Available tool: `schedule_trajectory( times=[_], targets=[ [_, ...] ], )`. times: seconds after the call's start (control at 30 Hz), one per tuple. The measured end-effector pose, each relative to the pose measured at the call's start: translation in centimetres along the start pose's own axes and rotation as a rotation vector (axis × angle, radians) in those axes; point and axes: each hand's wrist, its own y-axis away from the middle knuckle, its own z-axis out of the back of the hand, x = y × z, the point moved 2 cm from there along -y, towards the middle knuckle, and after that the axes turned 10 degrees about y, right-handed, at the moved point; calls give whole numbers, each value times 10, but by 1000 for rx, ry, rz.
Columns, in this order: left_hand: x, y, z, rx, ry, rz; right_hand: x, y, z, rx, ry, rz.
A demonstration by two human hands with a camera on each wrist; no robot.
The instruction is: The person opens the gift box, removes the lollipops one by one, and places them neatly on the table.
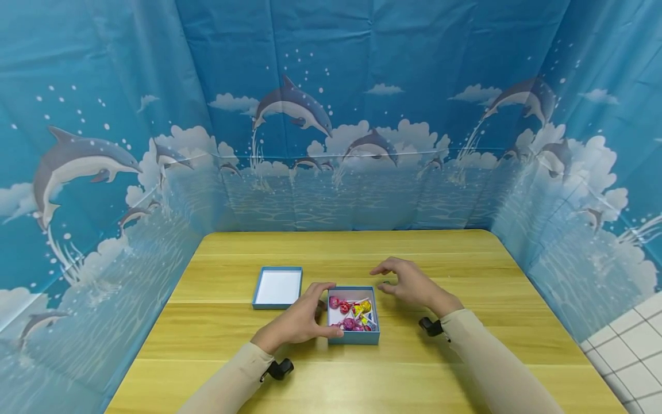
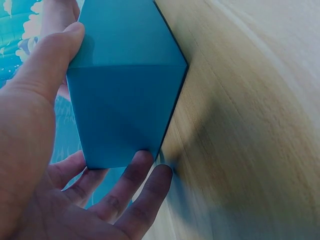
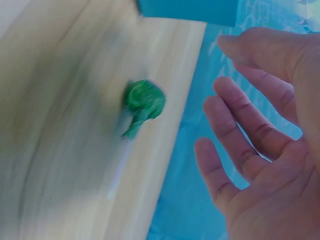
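Against a dolphin-print backdrop (image 1: 331, 115), an open blue box (image 1: 354, 338) of wrapped lollipops (image 1: 351, 313) sits on the wooden worktop (image 1: 414, 368), its lid (image 1: 278, 287) lying just left of it. The left hand (image 1: 300, 322) grips the box's left wall; the right hand (image 1: 408, 283), fingers relaxed and empty, hovers beside the box over a green lollipop (image 3: 144, 101) not yet boxed.

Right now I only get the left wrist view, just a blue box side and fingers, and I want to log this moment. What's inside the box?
Observer: Wrapped lollipops, pink, yellow and purple, in the open box.
Operator: Where's the lid?
Observer: The lid lies on the table, beside the box on the left hand's side.
Operator: And the right hand?
Observer: The right hand is open over a green lollipop on the table.
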Motion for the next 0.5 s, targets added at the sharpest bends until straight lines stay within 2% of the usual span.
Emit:
schedule_trajectory(
  times=[0.5],
  targets=[
    [-1,1,0,3,12,-11,41,4,12,30,76,110]
  ],
)
